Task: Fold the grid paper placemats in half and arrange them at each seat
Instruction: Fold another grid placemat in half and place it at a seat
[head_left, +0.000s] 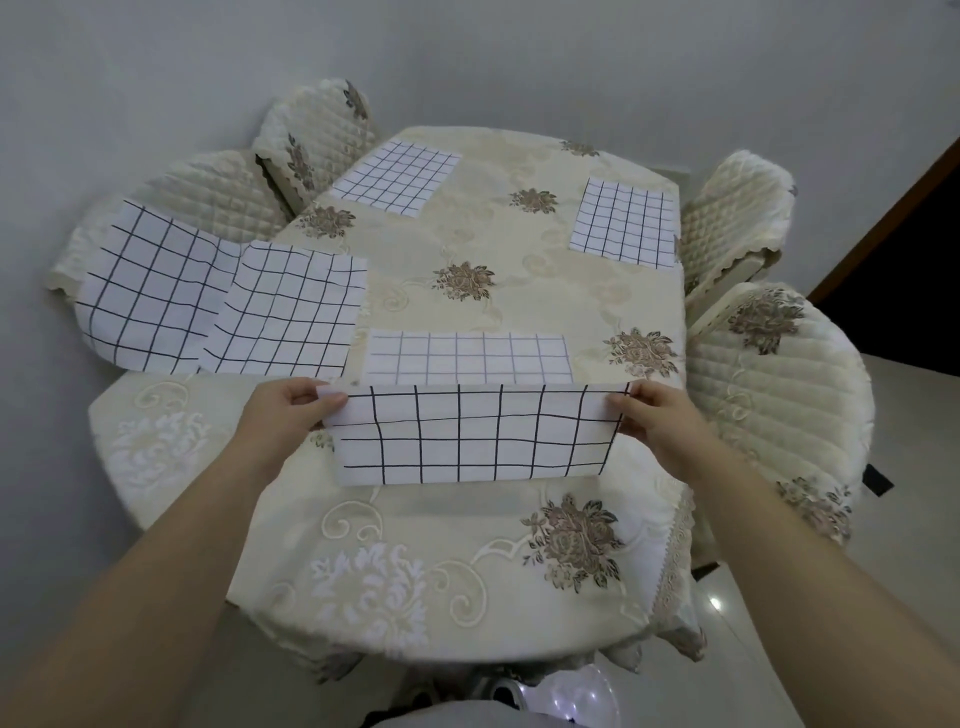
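Observation:
I hold a white placemat with a black grid (470, 434) above the near part of the table, its near half bent over along a crease at the bottom. My left hand (283, 405) pinches its upper left corner and my right hand (657, 415) pinches its upper right corner. Just beyond it the paper's far half (467, 356) lies flat with a faint grid. Folded placemats lie at the far left seat (397, 179) and the far right seat (623, 223). Two larger unfolded sheets sit at the left, one on the table edge (291, 312) and one on a chair (150, 288).
The table wears a cream floral tablecloth (467, 561). Quilted cream chairs stand at the left (208, 192), back left (317, 130), back right (732, 213) and right (774, 364). A dark doorway (914, 260) opens at the right. Shiny floor tiles lie below.

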